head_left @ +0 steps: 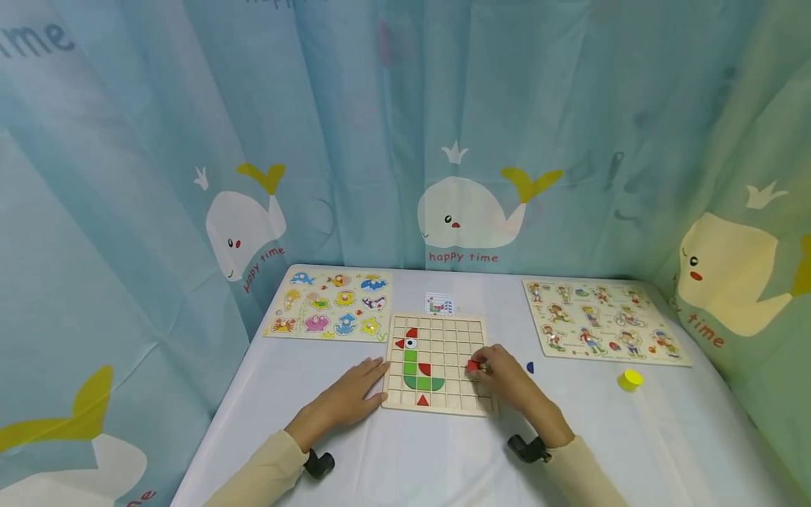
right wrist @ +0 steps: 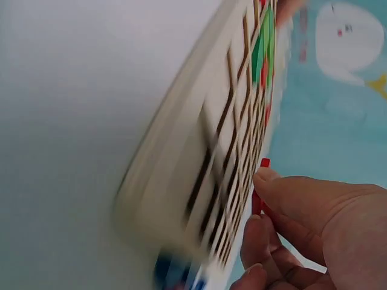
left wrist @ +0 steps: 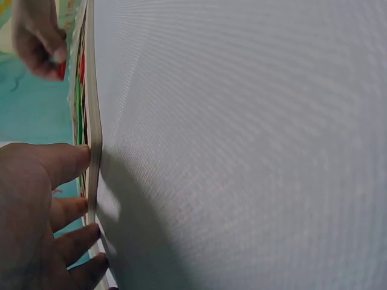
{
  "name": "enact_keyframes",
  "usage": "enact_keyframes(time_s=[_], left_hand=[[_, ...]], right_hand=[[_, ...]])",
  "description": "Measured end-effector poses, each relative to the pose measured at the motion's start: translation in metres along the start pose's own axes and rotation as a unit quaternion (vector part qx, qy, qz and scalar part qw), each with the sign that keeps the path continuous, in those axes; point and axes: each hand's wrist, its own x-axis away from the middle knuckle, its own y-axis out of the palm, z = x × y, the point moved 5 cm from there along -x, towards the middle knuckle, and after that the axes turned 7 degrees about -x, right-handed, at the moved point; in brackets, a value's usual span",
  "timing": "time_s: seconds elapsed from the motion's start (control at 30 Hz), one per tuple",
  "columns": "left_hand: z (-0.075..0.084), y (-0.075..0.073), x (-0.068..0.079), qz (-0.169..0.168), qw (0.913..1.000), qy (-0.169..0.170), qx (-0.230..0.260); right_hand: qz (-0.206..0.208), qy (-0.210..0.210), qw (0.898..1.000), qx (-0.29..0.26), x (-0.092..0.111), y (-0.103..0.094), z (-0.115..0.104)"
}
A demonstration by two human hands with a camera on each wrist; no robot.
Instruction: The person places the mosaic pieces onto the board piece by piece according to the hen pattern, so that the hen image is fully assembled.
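A wooden grid board [head_left: 451, 343] lies on the table, with red and green tiles forming a bird-like figure on its left side. A round eye tile [head_left: 410, 343] sits near the top of it, and a red triangle [head_left: 422, 401] near the bottom. My left hand [head_left: 355, 389] rests at the board's left edge, thumb and fingertips against the rim in the left wrist view. Over the right columns, my right hand [head_left: 507, 377] pinches a small red tile [right wrist: 256, 204] between thumb and fingers; its full outline is hidden by them.
A small pattern card [head_left: 438, 304] lies behind the board. Picture puzzles stand at the back left, with sea animals [head_left: 329, 303], and back right, with children [head_left: 602, 320]. A blue piece [head_left: 531, 367] and a yellow cylinder [head_left: 630, 380] lie to the right.
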Motion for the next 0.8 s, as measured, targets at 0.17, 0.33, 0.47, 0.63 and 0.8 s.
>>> enact_keyframes(time_s=[0.17, 0.33, 0.47, 0.63, 0.8], left_hand=[[0.0, 0.0, 0.0, -0.002, 1.0, -0.004, 0.003], [-0.001, 0.001, -0.001, -0.002, 1.0, -0.004, -0.002], [-0.002, 0.001, -0.001, -0.003, 1.0, -0.005, -0.001], [-0.001, -0.002, 0.0, 0.0, 1.0, -0.005, 0.0], [0.0, -0.002, 0.0, 0.001, 1.0, -0.003, -0.001]], right_hand=[[-0.017, -0.008, 1.0, 0.002, -0.02, 0.026, -0.023], [-0.04, 0.009, 0.999, 0.005, -0.033, 0.041, -0.033], [-0.049, 0.016, 0.999, 0.006, -0.036, 0.045, -0.036], [-0.051, 0.003, 0.999, -0.004, -0.035, 0.045, -0.041], [-0.052, -0.006, 0.999, -0.005, -0.034, 0.046, -0.043]])
